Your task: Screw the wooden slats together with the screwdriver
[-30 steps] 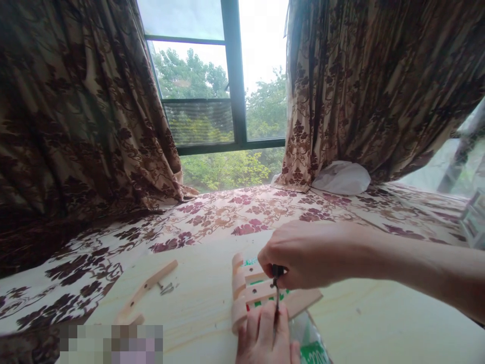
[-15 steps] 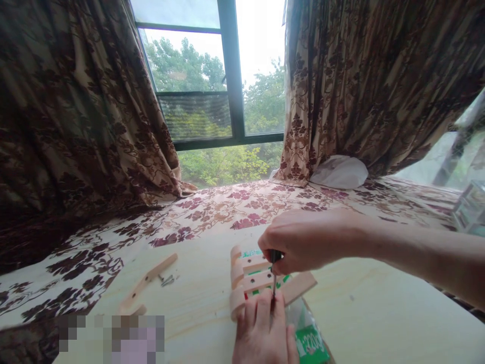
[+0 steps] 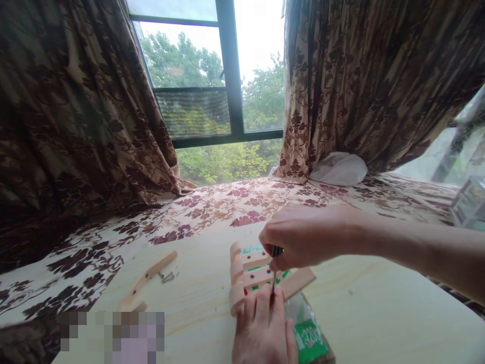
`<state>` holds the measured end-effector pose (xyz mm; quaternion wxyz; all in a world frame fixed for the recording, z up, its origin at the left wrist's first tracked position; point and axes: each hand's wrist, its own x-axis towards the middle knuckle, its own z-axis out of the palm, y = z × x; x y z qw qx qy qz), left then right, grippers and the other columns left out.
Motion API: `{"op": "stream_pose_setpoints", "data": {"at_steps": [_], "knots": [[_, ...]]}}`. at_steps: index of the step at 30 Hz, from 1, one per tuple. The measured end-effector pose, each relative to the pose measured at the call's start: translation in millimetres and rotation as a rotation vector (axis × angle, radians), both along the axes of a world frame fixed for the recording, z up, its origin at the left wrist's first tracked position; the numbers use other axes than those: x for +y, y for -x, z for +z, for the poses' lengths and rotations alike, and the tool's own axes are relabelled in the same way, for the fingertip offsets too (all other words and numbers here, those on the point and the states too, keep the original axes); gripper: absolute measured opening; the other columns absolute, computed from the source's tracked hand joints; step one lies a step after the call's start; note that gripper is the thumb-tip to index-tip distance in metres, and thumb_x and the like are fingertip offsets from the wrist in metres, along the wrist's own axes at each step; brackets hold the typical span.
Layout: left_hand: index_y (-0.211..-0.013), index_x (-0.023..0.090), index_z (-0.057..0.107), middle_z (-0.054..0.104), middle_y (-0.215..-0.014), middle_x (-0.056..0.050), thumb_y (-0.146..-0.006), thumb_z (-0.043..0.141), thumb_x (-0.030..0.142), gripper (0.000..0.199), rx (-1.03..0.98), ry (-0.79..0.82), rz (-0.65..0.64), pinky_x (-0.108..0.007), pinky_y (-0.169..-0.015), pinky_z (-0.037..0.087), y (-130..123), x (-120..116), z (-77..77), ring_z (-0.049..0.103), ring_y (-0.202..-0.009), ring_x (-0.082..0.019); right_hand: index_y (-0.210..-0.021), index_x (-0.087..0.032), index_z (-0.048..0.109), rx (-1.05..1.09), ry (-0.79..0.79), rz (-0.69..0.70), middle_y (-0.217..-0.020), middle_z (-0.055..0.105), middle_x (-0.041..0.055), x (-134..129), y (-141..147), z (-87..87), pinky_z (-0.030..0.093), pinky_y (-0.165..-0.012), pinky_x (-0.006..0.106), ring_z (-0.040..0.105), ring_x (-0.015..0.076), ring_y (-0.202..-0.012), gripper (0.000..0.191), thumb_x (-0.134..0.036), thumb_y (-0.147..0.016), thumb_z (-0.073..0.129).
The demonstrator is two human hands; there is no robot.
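Note:
My right hand (image 3: 299, 237) is wrapped round the dark handle of a screwdriver (image 3: 274, 280), whose shaft points down between the fingers of my left hand. My left hand (image 3: 261, 326) lies with fingers spread on the near part of a wooden piece; the screwdriver's tip is hidden there. Several pale wooden pieces with curved ends (image 3: 257, 277) and dark screw holes lie side by side under and beyond the hands. A wooden strip (image 3: 299, 283) slants out to the right. Beneath them is a green and clear plastic package (image 3: 310, 341).
On the left of the pale board (image 3: 197, 303) lie another wooden piece (image 3: 151, 273) and a few screws (image 3: 167, 277). Patterned cloth (image 3: 215, 202) extends behind to the window. A white plastic bag (image 3: 340, 169) rests by the curtain, and a clear box (image 3: 470, 205) stands far right.
The view has shifted slightly. My right hand has turned a little on the screwdriver handle, while my left hand stays in place.

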<state>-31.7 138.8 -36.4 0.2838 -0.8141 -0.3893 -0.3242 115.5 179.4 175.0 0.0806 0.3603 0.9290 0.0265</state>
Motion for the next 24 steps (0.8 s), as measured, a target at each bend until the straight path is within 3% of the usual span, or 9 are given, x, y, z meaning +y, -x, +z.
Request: {"op": "stream_pose_setpoints", "data": {"at_steps": [3,7,14,19,24], "knots": [[-0.115,0.016,0.054,0.056,-0.107,-0.005,-0.08,0.05,0.036,0.041,-0.008,-0.006,-0.006,-0.028,-0.077,0.046,0.2,-1.3,2.4,0.052,-0.092,-0.018,-0.095,-0.018,0.066,0.03,0.02,0.032,-0.073,0.064,0.0042,-1.8,-1.5,3.1,0.028,-0.047,0.023,0.045,0.0129,-0.057,0.028,-0.023,-0.07,0.056],[-0.116,0.016,0.053,0.056,-0.108,-0.004,-0.081,0.049,0.034,0.04,-0.031,0.058,0.022,-0.029,-0.08,0.045,-1.7,-3.7,4.9,0.05,-0.094,-0.018,-0.088,-0.017,0.065,0.053,0.088,0.053,-0.074,0.062,0.0027,-3.6,-0.7,5.1,0.03,-0.049,0.021,0.047,0.0114,-0.06,0.023,-0.014,-0.07,0.052],[-0.115,0.016,0.053,0.054,-0.11,-0.005,-0.086,0.037,0.029,0.036,-0.129,0.095,0.032,-0.033,-0.083,0.042,-8.5,-6.1,-1.0,0.048,-0.097,-0.02,-0.084,-0.013,0.066,0.041,0.087,-0.01,-0.069,0.061,0.0043,-3.2,-2.9,2.9,0.028,-0.046,0.023,0.044,0.0116,-0.056,0.022,-0.03,-0.077,0.054],[-0.115,0.016,0.053,0.056,-0.108,-0.004,-0.083,0.043,0.031,0.037,-0.062,0.056,0.014,-0.03,-0.08,0.043,-4.5,-4.2,2.3,0.05,-0.095,-0.019,-0.092,-0.018,0.065,0.057,0.122,0.026,-0.075,0.062,0.0023,-3.8,-7.1,9.5,0.032,-0.051,0.021,0.049,0.0118,-0.062,0.023,-0.017,-0.072,0.053],[-0.111,0.017,0.056,0.058,-0.104,-0.004,-0.081,0.047,0.034,0.036,-0.008,-0.052,-0.015,-0.027,-0.078,0.043,0.7,3.6,-2.3,0.052,-0.09,-0.017,-0.086,-0.015,0.063,0.075,0.164,0.062,-0.072,0.06,0.0024,-2.3,-4.2,4.6,0.031,-0.05,0.02,0.047,0.0107,-0.06,0.018,-0.02,-0.077,0.049]]}}
